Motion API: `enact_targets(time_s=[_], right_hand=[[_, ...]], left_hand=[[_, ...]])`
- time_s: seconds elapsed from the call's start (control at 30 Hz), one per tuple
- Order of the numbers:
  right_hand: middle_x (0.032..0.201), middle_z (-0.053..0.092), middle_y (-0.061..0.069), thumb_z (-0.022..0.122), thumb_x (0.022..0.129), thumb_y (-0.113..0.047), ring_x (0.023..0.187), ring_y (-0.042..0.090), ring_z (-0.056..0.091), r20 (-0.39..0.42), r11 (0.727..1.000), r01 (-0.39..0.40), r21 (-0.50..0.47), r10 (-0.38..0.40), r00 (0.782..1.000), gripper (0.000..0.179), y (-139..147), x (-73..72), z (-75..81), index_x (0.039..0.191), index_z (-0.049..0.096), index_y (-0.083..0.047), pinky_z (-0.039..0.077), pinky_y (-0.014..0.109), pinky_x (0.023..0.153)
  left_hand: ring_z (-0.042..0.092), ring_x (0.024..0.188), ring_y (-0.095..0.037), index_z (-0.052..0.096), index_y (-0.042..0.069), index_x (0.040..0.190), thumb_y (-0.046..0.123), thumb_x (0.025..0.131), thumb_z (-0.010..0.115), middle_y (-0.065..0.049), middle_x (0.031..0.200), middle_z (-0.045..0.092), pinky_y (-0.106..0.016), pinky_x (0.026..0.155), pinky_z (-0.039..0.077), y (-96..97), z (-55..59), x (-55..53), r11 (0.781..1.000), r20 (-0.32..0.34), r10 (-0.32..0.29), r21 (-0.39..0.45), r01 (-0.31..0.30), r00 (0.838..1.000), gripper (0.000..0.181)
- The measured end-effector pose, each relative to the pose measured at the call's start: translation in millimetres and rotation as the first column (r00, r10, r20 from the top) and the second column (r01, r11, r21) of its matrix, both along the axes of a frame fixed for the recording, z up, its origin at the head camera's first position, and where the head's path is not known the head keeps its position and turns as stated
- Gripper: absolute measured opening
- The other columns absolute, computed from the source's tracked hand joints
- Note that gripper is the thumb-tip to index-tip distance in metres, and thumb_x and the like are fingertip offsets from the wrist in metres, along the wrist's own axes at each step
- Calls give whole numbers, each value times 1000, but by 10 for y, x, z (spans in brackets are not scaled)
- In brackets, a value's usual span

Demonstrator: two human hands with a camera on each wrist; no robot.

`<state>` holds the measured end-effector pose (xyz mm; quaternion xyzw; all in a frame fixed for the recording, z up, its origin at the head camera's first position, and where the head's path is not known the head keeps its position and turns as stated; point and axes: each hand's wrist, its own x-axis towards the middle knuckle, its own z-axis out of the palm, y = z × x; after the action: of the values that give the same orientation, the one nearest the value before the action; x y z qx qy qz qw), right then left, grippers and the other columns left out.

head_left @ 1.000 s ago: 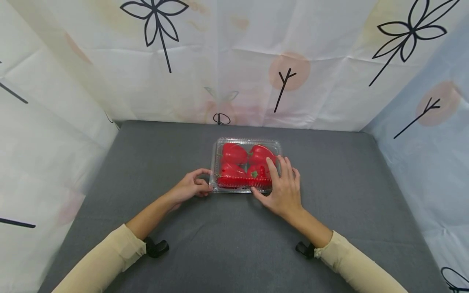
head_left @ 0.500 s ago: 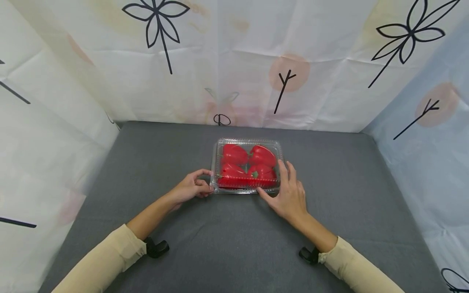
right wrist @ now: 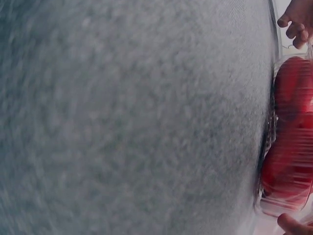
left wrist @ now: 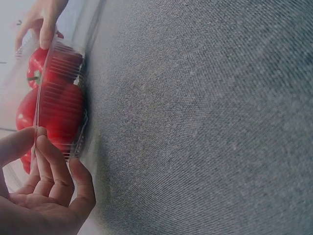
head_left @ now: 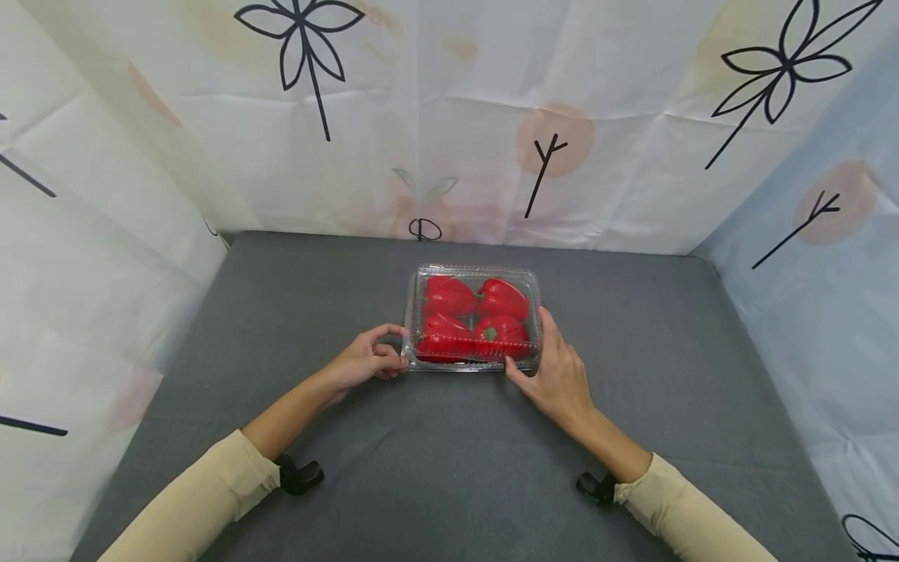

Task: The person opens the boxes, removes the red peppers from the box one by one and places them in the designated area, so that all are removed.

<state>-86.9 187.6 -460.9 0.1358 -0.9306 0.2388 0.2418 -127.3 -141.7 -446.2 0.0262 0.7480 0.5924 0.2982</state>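
Observation:
A clear plastic clamshell box point(head_left: 467, 367) with several red bell peppers point(head_left: 502, 300) inside lies on the grey table, its lid down over them. At its near left corner my left hand point(head_left: 365, 359) pinches the rim; the left wrist view shows the thumb point(left wrist: 17, 144) and fingertips on the thin plastic edge. My right hand point(head_left: 558, 378) holds the near right corner, thumb at the front rim and fingers along the right side. In the right wrist view only the tip of its thumb point(right wrist: 292, 225) shows beside the box; its other fingers are out of sight there.
Grey cloth point(head_left: 435, 468) covers the table around the box. White patterned curtains point(head_left: 449, 117) stand behind the table and along both sides. A black wrist strap point(head_left: 300, 476) shows at each cuff.
My right hand has slid right, off the lid above the peppers, to the box's near right corner. The left hand and the box have stayed in place.

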Motion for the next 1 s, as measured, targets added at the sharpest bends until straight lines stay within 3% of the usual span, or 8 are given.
enact_targets(time_s=[0.17, 0.33, 0.53, 0.63, 0.9, 1.0], right_hand=[[108, 66, 25, 80, 72, -27, 57, 28, 51, -15, 1000, -18, 2, 19, 1000, 89, 42, -6, 11, 145, 38, 1, 50, 49, 55], [121, 65, 23, 79, 73, -21, 64, 32, 58, 27, 999, -33, -31, 34, 999, 87, 73, -14, 43, 146, 37, -1, 52, 51, 60], [124, 63, 24, 75, 74, -12, 82, 37, 65, 82, 995, -47, -85, 54, 995, 83, 85, -3, 84, 147, 37, -3, 53, 54, 66], [121, 64, 24, 72, 75, -8, 81, 35, 65, 87, 993, -53, -101, 62, 994, 81, 85, 1, 96, 147, 38, -3, 53, 52, 64], [116, 68, 21, 65, 76, 2, 66, 28, 55, -43, 995, -101, -24, 100, 994, 69, 132, -4, 57, 142, 44, -1, 47, 47, 58], [107, 69, 19, 65, 75, 1, 60, 23, 48, -76, 993, -114, 6, 114, 991, 68, 148, 2, 33, 140, 46, -1, 43, 41, 52]], left_hand=[[62, 82, -24, 47, 8, 135, 14, 93, 70, -15, 90, 70, -37, 78, 51, -4, -5, 1, 1000, -2, -4, -4, 4, 1000, 49], [62, 83, -24, 47, 8, 136, 14, 92, 70, -17, 92, 70, -38, 78, 51, -3, -18, -4, 1000, -2, -1, -11, 1, 1000, 50], [62, 82, -22, 47, 8, 135, 14, 92, 70, -13, 89, 70, -38, 78, 52, -3, -23, -8, 1000, -3, -1, -6, 1, 1000, 49], [63, 82, -23, 48, 9, 135, 14, 92, 70, -13, 90, 71, -38, 77, 52, -5, -20, -8, 1000, 0, 1, -9, -1, 1000, 49], [63, 83, -26, 48, 9, 137, 11, 93, 67, -13, 90, 70, -35, 77, 53, -42, 23, -13, 1000, 9, 29, -4, -29, 1000, 48], [63, 83, -25, 48, 9, 137, 11, 92, 68, -13, 91, 70, -35, 77, 53, -64, 31, -10, 999, 26, 33, -12, -33, 999, 49]])
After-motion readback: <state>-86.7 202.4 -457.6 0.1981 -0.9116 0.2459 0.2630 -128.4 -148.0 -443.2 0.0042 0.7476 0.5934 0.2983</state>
